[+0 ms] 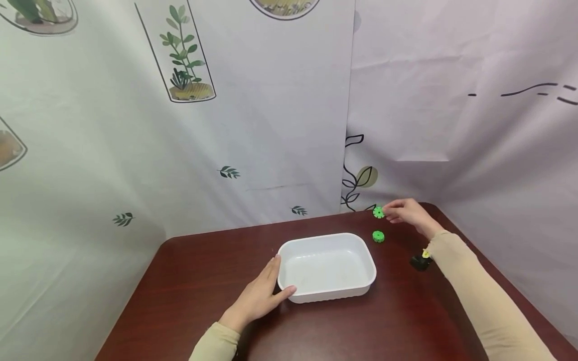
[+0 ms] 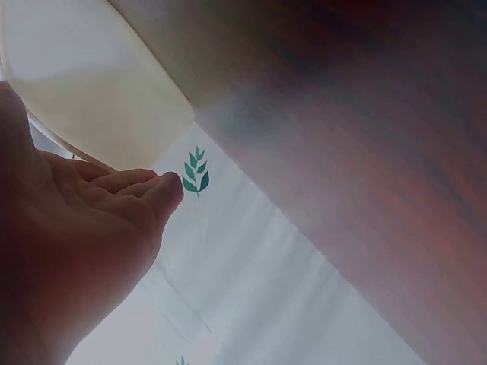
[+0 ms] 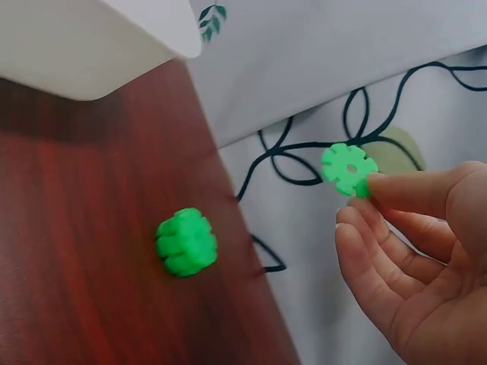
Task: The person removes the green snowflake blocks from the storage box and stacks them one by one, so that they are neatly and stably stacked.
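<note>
My right hand [image 1: 408,213] pinches a green snowflake disc [image 1: 378,212], a round toy piece with notches around its edge and a hole in the middle, between thumb and fingertips. In the right wrist view the disc [image 3: 348,168] is held up off the table. Below it a short stack of green snowflake discs [image 3: 187,242] lies on the tabletop, also seen in the head view right of a white rectangular dish [image 1: 327,293]. My left hand [image 1: 259,296] rests against the dish's left end, fingers along the side and thumb at the front rim. The dish holds nothing visible.
A dark red wooden table [image 1: 203,281] carries everything. Behind it hangs a pale cloth [image 1: 280,130] printed with plants, close to the table's back edge. Under the right wrist is a small black object [image 1: 420,262] beside a yellow flower ornament [image 1: 426,253].
</note>
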The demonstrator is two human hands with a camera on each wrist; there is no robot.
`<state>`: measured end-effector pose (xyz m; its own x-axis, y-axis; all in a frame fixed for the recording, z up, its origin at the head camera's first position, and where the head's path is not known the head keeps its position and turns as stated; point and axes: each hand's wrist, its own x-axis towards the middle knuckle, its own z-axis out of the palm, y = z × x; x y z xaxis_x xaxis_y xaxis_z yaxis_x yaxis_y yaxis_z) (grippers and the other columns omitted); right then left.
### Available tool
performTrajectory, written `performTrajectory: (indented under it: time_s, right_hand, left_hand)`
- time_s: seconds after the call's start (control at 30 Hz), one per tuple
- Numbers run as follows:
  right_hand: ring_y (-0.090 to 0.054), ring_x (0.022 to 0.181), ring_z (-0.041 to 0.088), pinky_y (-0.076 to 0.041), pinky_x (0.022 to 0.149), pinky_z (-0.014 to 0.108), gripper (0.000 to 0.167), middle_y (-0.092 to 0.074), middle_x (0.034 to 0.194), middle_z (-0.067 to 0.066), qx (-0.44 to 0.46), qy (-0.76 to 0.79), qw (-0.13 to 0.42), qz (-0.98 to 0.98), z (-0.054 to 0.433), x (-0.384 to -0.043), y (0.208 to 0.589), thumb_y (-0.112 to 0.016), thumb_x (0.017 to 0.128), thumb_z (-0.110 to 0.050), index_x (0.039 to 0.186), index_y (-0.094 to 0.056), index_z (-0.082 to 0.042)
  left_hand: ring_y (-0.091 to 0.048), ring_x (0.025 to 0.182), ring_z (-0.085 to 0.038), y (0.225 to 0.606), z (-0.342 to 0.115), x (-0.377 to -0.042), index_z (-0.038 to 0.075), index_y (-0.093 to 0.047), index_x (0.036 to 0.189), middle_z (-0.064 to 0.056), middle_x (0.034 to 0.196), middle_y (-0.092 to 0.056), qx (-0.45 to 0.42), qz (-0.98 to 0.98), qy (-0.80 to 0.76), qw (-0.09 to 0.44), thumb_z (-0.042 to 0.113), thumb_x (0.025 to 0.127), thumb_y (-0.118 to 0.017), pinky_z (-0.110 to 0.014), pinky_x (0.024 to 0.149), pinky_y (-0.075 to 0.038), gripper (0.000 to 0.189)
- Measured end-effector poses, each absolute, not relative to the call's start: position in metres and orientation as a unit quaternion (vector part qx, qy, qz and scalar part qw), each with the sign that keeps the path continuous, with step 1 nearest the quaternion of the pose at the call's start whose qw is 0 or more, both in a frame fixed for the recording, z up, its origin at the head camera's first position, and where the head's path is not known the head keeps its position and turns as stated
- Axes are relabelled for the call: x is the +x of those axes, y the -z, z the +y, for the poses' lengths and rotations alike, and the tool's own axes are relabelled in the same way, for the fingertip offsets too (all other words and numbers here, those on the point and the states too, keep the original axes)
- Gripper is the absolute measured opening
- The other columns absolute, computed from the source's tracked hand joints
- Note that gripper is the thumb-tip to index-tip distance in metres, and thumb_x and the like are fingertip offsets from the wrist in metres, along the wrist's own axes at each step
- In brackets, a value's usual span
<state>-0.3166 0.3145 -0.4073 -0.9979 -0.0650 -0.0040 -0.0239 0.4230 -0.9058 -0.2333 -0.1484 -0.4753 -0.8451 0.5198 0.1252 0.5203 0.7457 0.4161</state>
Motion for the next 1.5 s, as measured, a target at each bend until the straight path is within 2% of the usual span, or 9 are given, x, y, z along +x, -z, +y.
performTrajectory:
  time_s: [0.23, 0.37, 0.6, 0.97, 1.5]
  right_hand:
    - [-0.070, 0.086, 0.022, -0.059, 0.082, 0.040, 0.033, -0.070, 0.106, 0.025, -0.031, 0.527, 0.028, 0.849, 0.318, -0.315, 0.430, -0.057, 0.101, -0.006, 0.120, -0.059, 0.022]
    - [-0.070, 0.085, 0.026, -0.059, 0.080, 0.040, 0.031, -0.071, 0.100, 0.022, -0.040, 0.516, 0.036, 0.855, 0.318, -0.315, 0.441, -0.059, 0.099, -0.004, 0.116, -0.060, 0.023]
    - [-0.069, 0.081, 0.019, -0.059, 0.073, 0.033, 0.030, -0.071, 0.097, 0.021, -0.046, 0.498, 0.051, 0.865, 0.317, -0.318, 0.452, -0.062, 0.098, -0.005, 0.112, -0.063, 0.022]
    - [-0.066, 0.077, 0.014, -0.058, 0.071, 0.029, 0.032, -0.072, 0.097, 0.019, -0.026, 0.503, 0.067, 0.861, 0.315, -0.318, 0.456, -0.062, 0.098, -0.006, 0.114, -0.063, 0.022]
    - [-0.067, 0.076, 0.014, -0.059, 0.072, 0.031, 0.031, -0.071, 0.100, 0.024, -0.019, 0.511, 0.069, 0.857, 0.313, -0.313, 0.460, -0.063, 0.097, -0.003, 0.113, -0.062, 0.024]
  left_hand:
    - [-0.025, 0.150, -0.034, 0.473, -0.148, -0.233, -0.001, -0.020, 0.159, -0.019, 0.164, -0.023, -0.279, -0.934, 0.222, -0.002, 0.068, 0.097, -0.048, -0.051, 0.113, -0.034, 0.097]
    - [-0.025, 0.150, -0.034, 0.473, -0.149, -0.233, 0.000, -0.019, 0.160, -0.019, 0.164, -0.023, -0.278, -0.935, 0.222, -0.003, 0.068, 0.097, -0.048, -0.051, 0.113, -0.034, 0.097]
    - [-0.026, 0.150, -0.034, 0.476, -0.149, -0.234, -0.001, -0.020, 0.159, -0.022, 0.163, -0.025, -0.279, -0.934, 0.221, 0.005, 0.067, 0.097, -0.049, -0.052, 0.113, -0.035, 0.097]
    - [-0.025, 0.150, -0.035, 0.475, -0.149, -0.234, -0.002, -0.019, 0.159, -0.021, 0.163, -0.024, -0.280, -0.933, 0.225, 0.001, 0.068, 0.097, -0.048, -0.052, 0.113, -0.034, 0.098]
    - [-0.024, 0.151, -0.033, 0.474, -0.149, -0.232, -0.001, -0.019, 0.160, -0.019, 0.164, -0.024, -0.276, -0.936, 0.220, -0.004, 0.068, 0.097, -0.048, -0.051, 0.113, -0.035, 0.097]
